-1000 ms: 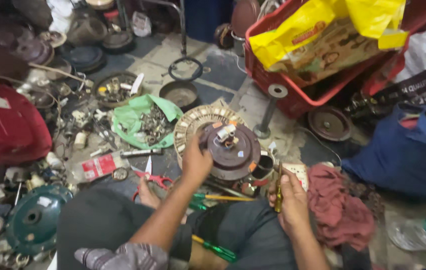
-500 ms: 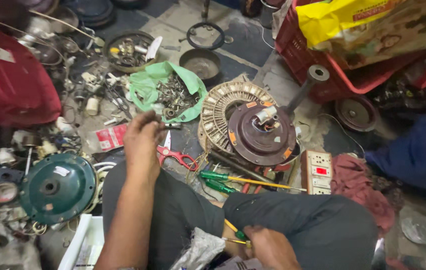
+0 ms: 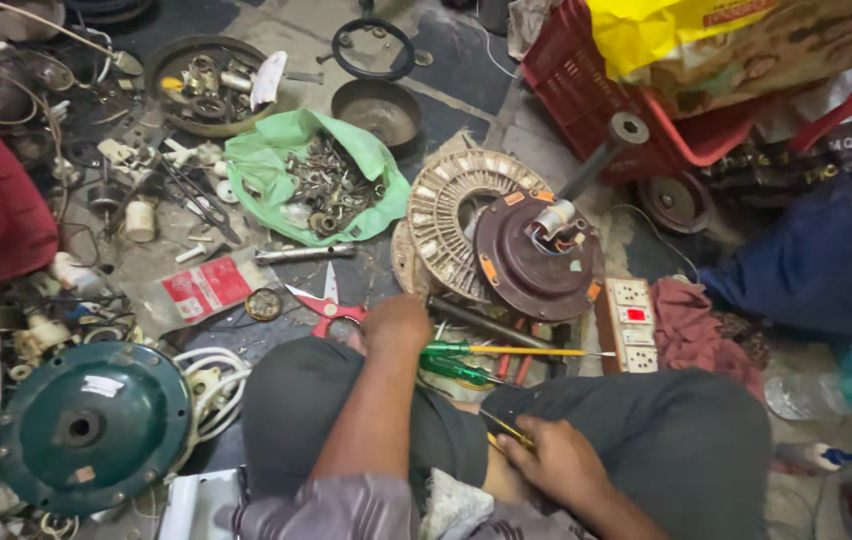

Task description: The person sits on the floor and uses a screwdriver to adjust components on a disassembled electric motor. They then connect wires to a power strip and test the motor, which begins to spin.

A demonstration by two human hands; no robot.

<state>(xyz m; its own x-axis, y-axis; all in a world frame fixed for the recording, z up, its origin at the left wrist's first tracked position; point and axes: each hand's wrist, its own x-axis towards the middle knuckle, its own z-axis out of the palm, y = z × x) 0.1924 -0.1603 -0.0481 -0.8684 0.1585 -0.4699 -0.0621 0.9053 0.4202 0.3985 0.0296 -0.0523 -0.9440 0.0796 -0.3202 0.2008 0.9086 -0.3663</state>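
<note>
I am seeing a flat red-and-white packet (image 3: 204,290) lying on the floor left of the red scissors (image 3: 327,308). A yellow bag (image 3: 691,40) is sitting in the red crate (image 3: 586,85) at top right.

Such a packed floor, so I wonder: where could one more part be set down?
Bare floor shows between the black ring and the red crate, and between the white socket strip and blue bag. Around the green bag and scissors it is crowded.

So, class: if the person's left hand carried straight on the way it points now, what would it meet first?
The left hand points up the picture, away from the body. First in that line is probably the red-handled scissors at its fingertips, then the grey metal rod; depth is unclear.
</note>
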